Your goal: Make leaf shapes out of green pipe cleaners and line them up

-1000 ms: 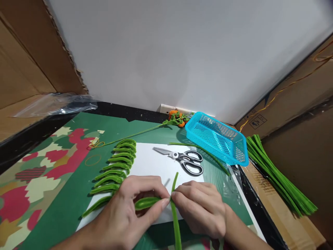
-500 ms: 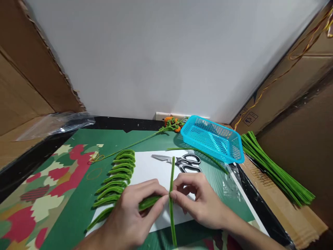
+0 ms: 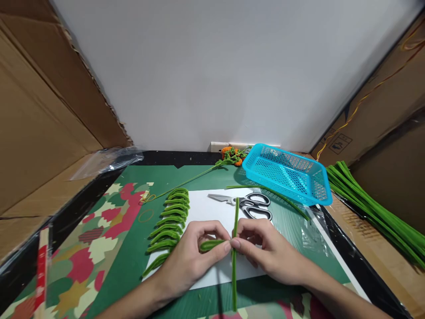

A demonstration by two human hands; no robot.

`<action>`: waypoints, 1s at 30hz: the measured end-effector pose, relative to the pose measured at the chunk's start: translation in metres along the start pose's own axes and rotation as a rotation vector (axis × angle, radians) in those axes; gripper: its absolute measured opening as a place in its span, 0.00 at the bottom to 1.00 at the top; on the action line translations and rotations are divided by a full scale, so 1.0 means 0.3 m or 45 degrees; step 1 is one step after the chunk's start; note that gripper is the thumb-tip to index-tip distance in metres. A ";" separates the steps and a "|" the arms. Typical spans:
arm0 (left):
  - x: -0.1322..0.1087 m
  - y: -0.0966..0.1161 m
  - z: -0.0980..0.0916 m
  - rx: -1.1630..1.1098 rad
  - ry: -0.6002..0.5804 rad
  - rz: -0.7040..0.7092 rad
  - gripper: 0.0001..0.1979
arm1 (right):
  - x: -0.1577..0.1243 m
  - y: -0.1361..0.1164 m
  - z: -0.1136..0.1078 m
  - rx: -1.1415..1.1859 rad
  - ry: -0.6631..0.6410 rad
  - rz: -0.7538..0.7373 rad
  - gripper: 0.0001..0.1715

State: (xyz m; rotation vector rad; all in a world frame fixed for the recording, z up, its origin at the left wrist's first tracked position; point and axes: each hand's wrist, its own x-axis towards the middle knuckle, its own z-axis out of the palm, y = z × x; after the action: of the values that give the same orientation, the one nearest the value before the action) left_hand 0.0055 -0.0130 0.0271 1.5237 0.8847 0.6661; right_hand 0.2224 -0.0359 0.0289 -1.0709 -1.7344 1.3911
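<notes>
My left hand (image 3: 199, 257) pinches a folded green pipe cleaner (image 3: 210, 245), its looped end pointing left. A straight green pipe cleaner (image 3: 234, 279) stands across it, and my right hand (image 3: 262, 250) pinches it at the crossing. The fingertips of both hands meet there and hide the join. Left of my hands, several looped green pipe-cleaner pieces (image 3: 171, 223) lie in a column along the edge of the white paper (image 3: 206, 212). Just beyond the hands, scissors (image 3: 249, 204) with grey and black handles rest on the paper.
A blue perforated basket (image 3: 287, 175) stands at the back right. Beside it lie an orange flower stem (image 3: 199, 173) and a loose pipe cleaner (image 3: 272, 195). A bundle of green pipe cleaners (image 3: 375, 212) sits far right. Cardboard walls (image 3: 43, 88) flank the table.
The camera view has shifted, so the table items sit further right. My hands still pinch the crossing; the folded piece's looped end now shows between my left thumb and fingers.
</notes>
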 end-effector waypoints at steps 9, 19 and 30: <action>-0.030 -0.013 0.031 -0.206 -0.140 -0.252 0.21 | 0.030 0.043 0.003 0.498 0.474 -0.222 0.17; -0.015 -0.028 0.031 -0.528 0.014 -0.133 0.17 | 0.044 0.040 -0.009 0.401 0.564 -0.170 0.18; 0.007 0.014 0.025 -0.569 0.225 -0.029 0.17 | 0.040 0.040 0.024 0.616 0.179 -0.046 0.20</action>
State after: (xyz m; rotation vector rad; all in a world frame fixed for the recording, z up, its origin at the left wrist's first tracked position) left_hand 0.0137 -0.0155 0.0301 1.0653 0.8162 0.9233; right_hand 0.2129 -0.0272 0.0157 -0.8384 -1.2214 1.5644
